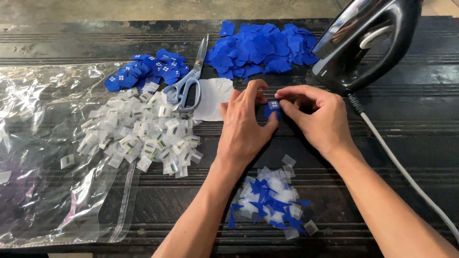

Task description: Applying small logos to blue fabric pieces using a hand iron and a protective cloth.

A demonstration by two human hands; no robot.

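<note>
On the dark surface [411, 119] beside the iron [368, 43], left hand [244, 129] and right hand [318, 119] both pinch one blue patch [271, 109].

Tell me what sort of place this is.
Probably a small garment or label workshop bench. A clothes iron stands on the dark table, scissors lie beside heaps of blue fabric pieces, and both hands pinch one small blue patch.
</note>
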